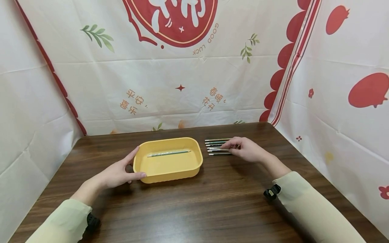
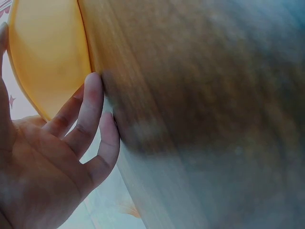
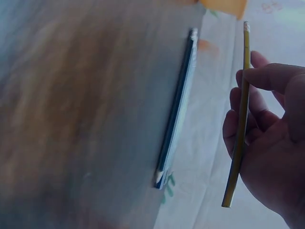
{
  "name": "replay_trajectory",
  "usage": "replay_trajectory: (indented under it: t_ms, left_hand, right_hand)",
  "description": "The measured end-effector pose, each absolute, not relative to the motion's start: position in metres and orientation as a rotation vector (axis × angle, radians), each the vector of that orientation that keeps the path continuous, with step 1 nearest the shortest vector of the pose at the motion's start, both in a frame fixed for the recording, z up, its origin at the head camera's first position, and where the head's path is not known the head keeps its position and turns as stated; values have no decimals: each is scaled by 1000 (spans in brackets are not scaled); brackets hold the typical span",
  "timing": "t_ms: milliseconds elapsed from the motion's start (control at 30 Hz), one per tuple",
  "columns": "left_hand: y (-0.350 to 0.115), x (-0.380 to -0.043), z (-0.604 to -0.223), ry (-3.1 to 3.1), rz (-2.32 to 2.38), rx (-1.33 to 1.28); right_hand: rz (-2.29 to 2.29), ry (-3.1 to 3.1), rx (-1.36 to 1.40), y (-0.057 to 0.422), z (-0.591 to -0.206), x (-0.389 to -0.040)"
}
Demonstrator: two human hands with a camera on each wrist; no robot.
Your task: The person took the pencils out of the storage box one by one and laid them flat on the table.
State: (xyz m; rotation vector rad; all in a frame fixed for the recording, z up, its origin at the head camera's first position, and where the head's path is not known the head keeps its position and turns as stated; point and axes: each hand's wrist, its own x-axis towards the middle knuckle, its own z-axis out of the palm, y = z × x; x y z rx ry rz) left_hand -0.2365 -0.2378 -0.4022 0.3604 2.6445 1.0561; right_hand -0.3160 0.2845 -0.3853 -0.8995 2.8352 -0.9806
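Note:
A yellow plastic box [image 1: 170,177] stands on the table with a green pencil [image 1: 168,154] lying inside it. My left hand [image 1: 117,172] grips the box's left end, thumb at the front wall and fingers along the outer side; the left wrist view shows fingertips against the yellow wall [image 2: 50,52]. To the right of the box, several pencils [image 1: 214,142] lie side by side, their white ends toward the box. Over them my right hand [image 1: 247,149] pinches a yellow pencil [image 3: 233,183] between thumb and fingers. Dark pencils [image 3: 177,112] lie beyond it in the right wrist view.
The brown wooden table [image 1: 188,212] carries all of this. A white printed cloth [image 1: 170,74] hangs behind the table and along both sides. Each wrist wears a black strap [image 1: 272,192].

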Motion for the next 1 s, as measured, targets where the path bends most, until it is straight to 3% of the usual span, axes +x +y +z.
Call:
replay_trajectory:
  t_ms: [1000]
  left_hand:
    - [-239,-238,-406,2666,1012,332]
  right_hand:
    - [-546,2780,-935,281,-404,-331]
